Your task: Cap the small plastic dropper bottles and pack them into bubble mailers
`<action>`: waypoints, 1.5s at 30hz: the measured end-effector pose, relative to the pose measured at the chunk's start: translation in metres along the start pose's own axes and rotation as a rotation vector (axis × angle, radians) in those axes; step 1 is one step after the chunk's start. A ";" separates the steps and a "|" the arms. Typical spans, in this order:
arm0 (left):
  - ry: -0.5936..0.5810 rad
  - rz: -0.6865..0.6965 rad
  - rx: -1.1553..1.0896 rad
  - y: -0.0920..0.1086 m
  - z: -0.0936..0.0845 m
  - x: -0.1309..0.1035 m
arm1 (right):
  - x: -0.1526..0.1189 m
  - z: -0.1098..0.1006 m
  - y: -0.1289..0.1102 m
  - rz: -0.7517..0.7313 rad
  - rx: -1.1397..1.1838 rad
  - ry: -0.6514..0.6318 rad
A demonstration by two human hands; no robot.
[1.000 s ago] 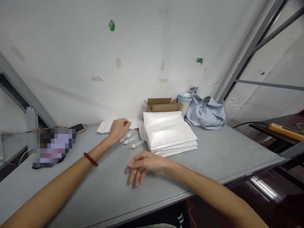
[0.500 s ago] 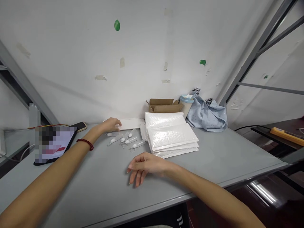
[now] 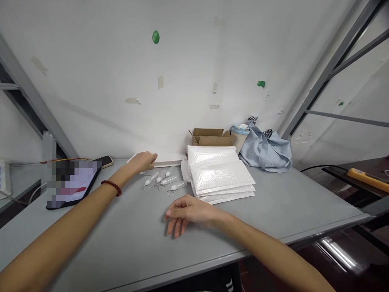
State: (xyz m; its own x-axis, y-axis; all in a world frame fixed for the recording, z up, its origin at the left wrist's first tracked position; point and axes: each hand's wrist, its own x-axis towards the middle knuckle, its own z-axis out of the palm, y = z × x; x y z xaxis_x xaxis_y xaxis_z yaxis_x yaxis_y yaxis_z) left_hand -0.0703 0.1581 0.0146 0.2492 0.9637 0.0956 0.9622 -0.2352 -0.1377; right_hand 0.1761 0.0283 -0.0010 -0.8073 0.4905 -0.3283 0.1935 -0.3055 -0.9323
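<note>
My left hand [image 3: 145, 161] reaches to the back of the grey table, its fingers closed at the edge of a long flat white box [image 3: 170, 159] by the wall. My right hand [image 3: 189, 215] hovers over the table's front half, fingers loosely apart and holding nothing. Between the hands lie several small clear plastic pieces [image 3: 177, 186] with white caps and thin loops. A stack of white bubble mailers [image 3: 220, 168] sits just behind and right of my right hand.
An open cardboard box [image 3: 215, 140], a lidded cup [image 3: 240, 138] and a light blue cloth bag [image 3: 266, 152] stand at the back. On the left, a tablet [image 3: 74, 182] lies beside a phone [image 3: 106, 161]. A yellow object [image 3: 367, 179] rests on another table.
My left hand has closed its fingers at the white box, and the box's near edge looks raised or shifted. The view has moved slightly. My right hand stays about where it was.
</note>
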 end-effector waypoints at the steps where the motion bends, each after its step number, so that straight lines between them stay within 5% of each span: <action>1: 0.030 -0.018 0.012 -0.001 -0.005 -0.005 | -0.001 0.000 -0.001 -0.013 -0.006 0.008; 5: 0.168 -0.127 0.054 -0.010 -0.025 -0.033 | -0.009 0.002 -0.011 -0.098 -0.093 0.097; 10: 0.364 -0.209 -0.030 -0.022 -0.024 -0.069 | -0.023 -0.002 -0.023 -0.425 -0.270 0.410; 18: 0.100 -0.002 -0.227 -0.028 0.017 -0.056 | -0.022 -0.018 -0.024 -0.542 -0.329 0.558; 24: 0.120 -0.062 -0.186 -0.024 0.028 -0.061 | -0.021 -0.013 -0.020 -0.524 -0.437 0.523; 30: 0.513 -0.123 -0.175 -0.014 -0.004 -0.088 | -0.022 -0.028 -0.027 -0.674 -0.340 0.831; 33: 0.743 0.132 -0.207 0.003 -0.018 -0.105 | -0.033 -0.043 -0.037 -0.757 -0.253 0.941; 35: 0.824 0.402 -0.197 0.022 -0.021 -0.112 | -0.043 -0.053 -0.044 -0.727 -0.182 0.882; 39: 0.873 0.768 -0.107 0.063 -0.022 -0.119 | -0.056 -0.062 -0.050 -0.332 -0.200 0.452; 42: 0.818 0.820 -0.085 0.076 -0.020 -0.121 | -0.052 -0.057 -0.046 -0.190 -0.240 0.208; 45: 0.610 0.717 -0.282 0.068 -0.020 -0.120 | -0.044 -0.051 -0.039 -0.194 -0.212 0.196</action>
State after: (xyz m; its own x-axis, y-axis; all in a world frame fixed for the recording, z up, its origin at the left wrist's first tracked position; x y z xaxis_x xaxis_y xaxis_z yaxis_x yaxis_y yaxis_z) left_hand -0.0327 0.0244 0.0132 0.7222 0.3691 0.5850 0.5321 -0.8368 -0.1289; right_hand 0.2327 0.0599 0.0424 -0.7220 0.6763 -0.1458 0.1754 -0.0248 -0.9842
